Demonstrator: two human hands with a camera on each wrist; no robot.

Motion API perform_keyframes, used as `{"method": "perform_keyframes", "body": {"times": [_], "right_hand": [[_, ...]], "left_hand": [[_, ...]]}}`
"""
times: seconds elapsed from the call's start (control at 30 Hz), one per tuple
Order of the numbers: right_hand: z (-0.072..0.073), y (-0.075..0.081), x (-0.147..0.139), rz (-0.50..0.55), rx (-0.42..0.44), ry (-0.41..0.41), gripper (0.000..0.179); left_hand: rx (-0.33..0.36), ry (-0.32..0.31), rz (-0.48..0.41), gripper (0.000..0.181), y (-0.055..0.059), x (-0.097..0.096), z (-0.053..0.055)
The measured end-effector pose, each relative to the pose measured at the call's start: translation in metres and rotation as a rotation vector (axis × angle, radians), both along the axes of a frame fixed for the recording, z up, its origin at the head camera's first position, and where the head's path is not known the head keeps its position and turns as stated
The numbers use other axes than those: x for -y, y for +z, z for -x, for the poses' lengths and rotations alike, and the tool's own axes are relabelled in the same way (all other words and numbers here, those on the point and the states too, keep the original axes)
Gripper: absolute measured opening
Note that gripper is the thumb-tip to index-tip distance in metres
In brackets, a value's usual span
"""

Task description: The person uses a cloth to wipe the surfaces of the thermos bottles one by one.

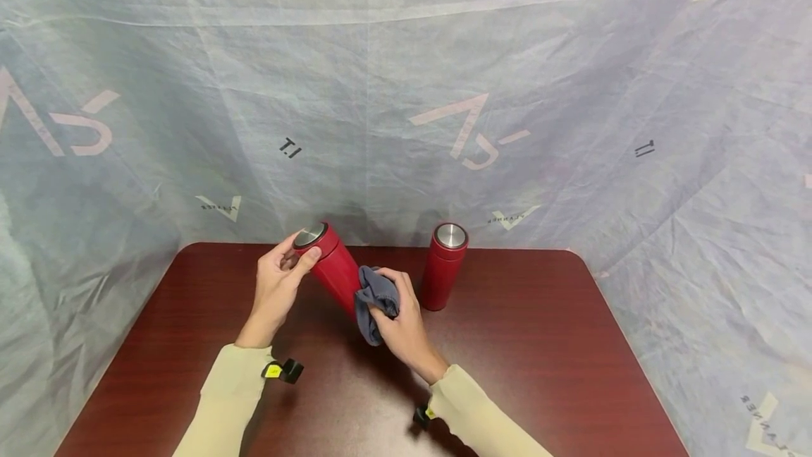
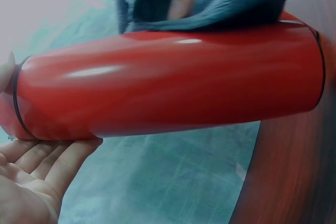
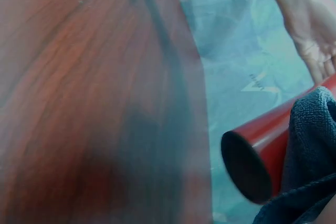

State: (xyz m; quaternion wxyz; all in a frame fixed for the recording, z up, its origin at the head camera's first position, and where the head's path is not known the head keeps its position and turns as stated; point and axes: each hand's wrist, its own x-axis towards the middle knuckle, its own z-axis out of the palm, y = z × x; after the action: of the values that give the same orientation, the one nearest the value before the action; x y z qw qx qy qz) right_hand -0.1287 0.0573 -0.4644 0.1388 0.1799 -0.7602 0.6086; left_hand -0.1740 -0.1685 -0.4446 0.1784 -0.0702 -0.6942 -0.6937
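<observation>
A red thermos bottle [image 1: 336, 270] with a silver-topped lid is held tilted over the table, its lid end up to the left. My left hand [image 1: 275, 288] grips it at the lid, thumb on the near side and fingers around the far side. My right hand [image 1: 406, 326] pinches a bunched dark grey-blue cloth [image 1: 378, 296] against the lower side of the bottle. In the left wrist view the cloth [image 2: 220, 3] lies along the bottle's wall [image 2: 173, 82]. The right wrist view shows the bottle's dark base [image 3: 245, 167] off the tabletop.
A second red thermos bottle [image 1: 444, 266] stands upright on the brown wooden table [image 1: 539, 365], just right of the cloth. Grey printed fabric [image 1: 380, 90] hangs behind the table and along both sides. Small black cameras are strapped at both wrists.
</observation>
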Motion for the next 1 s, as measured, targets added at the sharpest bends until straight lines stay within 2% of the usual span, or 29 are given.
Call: {"method": "perform_keyframes", "body": {"times": [0.3, 0.5, 0.77, 0.87, 1.0], "right_hand": [[-0.005, -0.020, -0.009, -0.031, -0.050, -0.025, 0.048], [-0.005, -0.029, -0.011, -0.027, -0.082, -0.040, 0.048], [0.008, -0.060, -0.010, -0.045, -0.118, -0.061, 0.052], [0.011, -0.060, -0.009, -0.045, -0.112, -0.045, 0.052], [0.015, -0.051, -0.006, -0.021, -0.086, -0.014, 0.049]], "left_hand": [[-0.011, -0.019, -0.030, 0.044, 0.004, 0.006, 0.000], [-0.012, -0.013, -0.004, 0.044, 0.007, 0.007, 0.001], [-0.012, -0.005, 0.052, 0.046, 0.007, 0.003, -0.001], [-0.008, -0.010, 0.071, 0.048, 0.005, 0.001, -0.001], [-0.005, -0.019, 0.091, 0.051, 0.002, -0.003, -0.003]]}}
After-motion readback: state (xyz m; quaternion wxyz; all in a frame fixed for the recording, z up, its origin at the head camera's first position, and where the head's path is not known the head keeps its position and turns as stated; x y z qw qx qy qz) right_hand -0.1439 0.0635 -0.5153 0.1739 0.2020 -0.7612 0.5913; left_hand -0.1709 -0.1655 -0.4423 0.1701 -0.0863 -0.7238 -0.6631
